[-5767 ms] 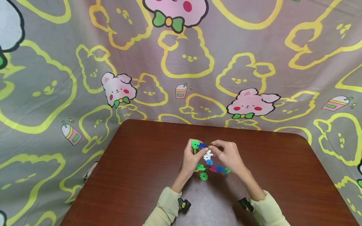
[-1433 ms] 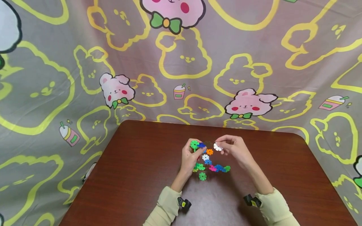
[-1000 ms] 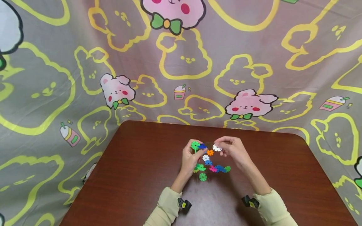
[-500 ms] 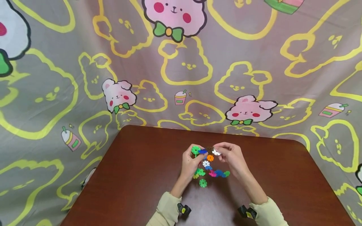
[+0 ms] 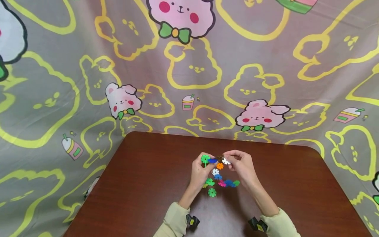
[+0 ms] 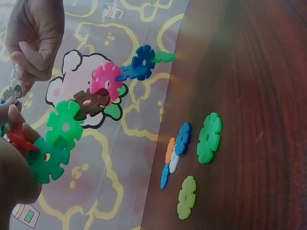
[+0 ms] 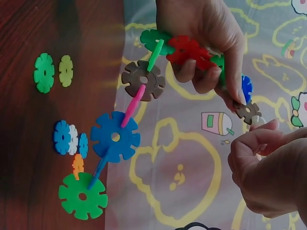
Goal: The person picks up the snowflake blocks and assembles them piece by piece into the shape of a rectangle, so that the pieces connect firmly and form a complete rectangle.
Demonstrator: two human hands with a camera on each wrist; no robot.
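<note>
Disc chain [image 7: 152, 82] fills left fingers' [image 7: 233, 76] grip, right fingers [image 5: 235, 153] pinching a white disc [image 5: 226, 161] (plainest in head view).

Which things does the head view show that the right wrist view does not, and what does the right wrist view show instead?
Only the head view: the pale sleeves, the black wrist devices and the rounded far corners of the table.

Only the right wrist view: the fingertips of the left hand curled against the red disc.

Both views: the two hands, the pink disc in the hanging chain, and the orange disc.
</note>
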